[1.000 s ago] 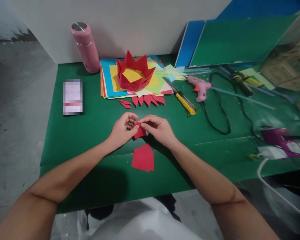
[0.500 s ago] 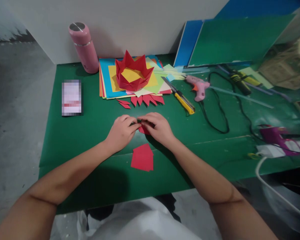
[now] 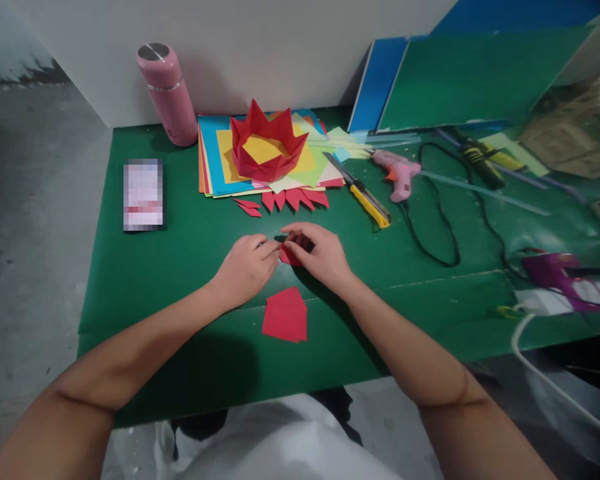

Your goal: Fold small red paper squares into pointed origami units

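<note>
A small piece of red paper (image 3: 291, 257) lies between my hands, partly covered by fingers. My left hand (image 3: 247, 267) pinches its left edge. From the other side my right hand (image 3: 320, 252) grips it between thumb and curled fingers. Closer to me rests a short stack of red paper squares (image 3: 285, 317). Beyond my hands several folded red paper pieces (image 3: 297, 199) are lined up. A red pointed paper ring (image 3: 270, 167) sits on a pile of coloured paper sheets (image 3: 213, 160).
A pink flask (image 3: 170, 100) stands at the back left, above a blurred-out rectangular item (image 3: 144, 195). To the right lie a yellow utility knife (image 3: 367, 203) with its blade out, a pink glue gun (image 3: 400, 175) with its cord, and a purple and white power strip (image 3: 555, 277).
My left hand has shifted slightly down, its fingers now flatter. My right fingers have moved a little at the red paper, and more of it shows.
</note>
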### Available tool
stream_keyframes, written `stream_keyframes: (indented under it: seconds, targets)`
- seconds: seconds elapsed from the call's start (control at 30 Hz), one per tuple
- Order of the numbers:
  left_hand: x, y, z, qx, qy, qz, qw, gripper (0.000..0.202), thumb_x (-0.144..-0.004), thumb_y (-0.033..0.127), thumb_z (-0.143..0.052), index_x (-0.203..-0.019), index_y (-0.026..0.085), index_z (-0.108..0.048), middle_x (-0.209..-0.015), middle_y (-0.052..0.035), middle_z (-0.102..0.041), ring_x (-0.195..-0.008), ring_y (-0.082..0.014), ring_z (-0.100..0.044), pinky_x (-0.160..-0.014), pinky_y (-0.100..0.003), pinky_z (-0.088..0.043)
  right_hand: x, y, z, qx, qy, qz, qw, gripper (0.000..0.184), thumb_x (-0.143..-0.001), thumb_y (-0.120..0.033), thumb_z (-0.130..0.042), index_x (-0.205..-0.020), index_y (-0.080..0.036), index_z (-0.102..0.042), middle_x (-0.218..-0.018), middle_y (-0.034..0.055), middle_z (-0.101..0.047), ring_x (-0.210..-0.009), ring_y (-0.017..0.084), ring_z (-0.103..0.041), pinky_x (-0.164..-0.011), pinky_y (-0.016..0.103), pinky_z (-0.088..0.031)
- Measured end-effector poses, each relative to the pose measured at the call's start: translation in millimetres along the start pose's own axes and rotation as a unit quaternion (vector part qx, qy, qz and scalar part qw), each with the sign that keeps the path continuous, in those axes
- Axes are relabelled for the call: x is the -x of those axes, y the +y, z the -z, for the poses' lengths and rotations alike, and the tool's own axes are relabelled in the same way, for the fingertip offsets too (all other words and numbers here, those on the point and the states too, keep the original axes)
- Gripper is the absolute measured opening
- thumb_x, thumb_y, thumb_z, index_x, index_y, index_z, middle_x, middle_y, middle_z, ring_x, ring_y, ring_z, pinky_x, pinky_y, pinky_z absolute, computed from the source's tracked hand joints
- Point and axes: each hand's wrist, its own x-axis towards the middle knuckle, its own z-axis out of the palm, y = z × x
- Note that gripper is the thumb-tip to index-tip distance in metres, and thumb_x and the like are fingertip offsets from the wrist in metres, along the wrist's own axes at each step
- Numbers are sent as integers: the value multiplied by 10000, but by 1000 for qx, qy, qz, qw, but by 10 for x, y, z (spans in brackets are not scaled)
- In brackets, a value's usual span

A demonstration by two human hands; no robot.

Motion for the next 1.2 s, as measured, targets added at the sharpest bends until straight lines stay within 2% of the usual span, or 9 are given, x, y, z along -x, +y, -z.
stream_keyframes:
  seconds: [0.13,0.3,0.47,0.6,0.83,0.93,1.03,1.2]
  targets:
    - [8,-7,11,-7,-1,-1,1000,255,-955,215,-439,-1057,146,-662,-1033,-78,-689,-907,-229,-528,-767,-369,-396,-21,8,36,2,-26,16,1000,236,-809,-166,-603,-1028,-236,-655,-824,22,-680,-684,158,-588,-646,300,-456]
    - [18,26,23,-20,-6,-4,1000,243,-949,201,-448,-1019,157,-676,-1025,-74,-693,-912,-231,-524,-767,-375,-387,-64,59,97,47,-67,87,993,281,-787,-104,-563,-1026,-235,-631,-834,23,-684,-747,176,-600,-704,315,-452]
    - [33,84,28,-32,-7,-1,999,255,-948,188,-446,-1072,113,-656,-1076,-89,-671,-945,-232,-514,-777,-367,-385,-99,91,140,74,-82,142,984,239,-791,-105,-553,-990,-222,-614,-812,29,-686,-788,192,-593,-727,324,-442]
    - [45,111,29,-33,-25,9,999,263,-950,195,-442,-1096,121,-648,-1077,-92,-662,-930,-229,-506,-764,-361,-381,-101,93,164,90,-100,163,977,174,-796,-123,-562,-933,-220,-607,-823,33,-680,-783,189,-590,-717,315,-436]
    - [57,134,41,-52,-53,39,997,278,-933,182,-450,-1140,143,-632,-1091,-106,-638,-951,-237,-492,-751,-362,-373,-109,117,184,86,-93,152,980,184,-845,-185,-597,-1023,-211,-632,-777,25,-661,-711,170,-573,-690,304,-434]
    - [53,101,52,-40,-48,25,998,264,-924,183,-470,-1122,156,-642,-1098,-92,-639,-956,-234,-488,-752,-360,-374,-115,131,186,105,-88,150,979,66,-855,-221,-614,-886,-206,-670,-735,23,-648,-718,172,-568,-697,309,-420]
    - [47,71,59,-35,-40,20,998,255,-915,183,-481,-1103,160,-650,-1131,-90,-634,-959,-234,-491,-754,-362,-377,-112,130,178,110,-77,136,982,76,-848,-223,-632,-787,-199,-669,-714,20,-640,-712,165,-562,-687,300,-411]
    - [35,52,65,-27,-51,8,998,272,-906,172,-476,-1117,148,-646,-1124,-86,-651,-934,-226,-502,-762,-361,-392,-99,109,152,112,-53,116,986,87,-822,-202,-661,-736,-189,-665,-667,5,-611,-668,146,-542,-658,281,-401]
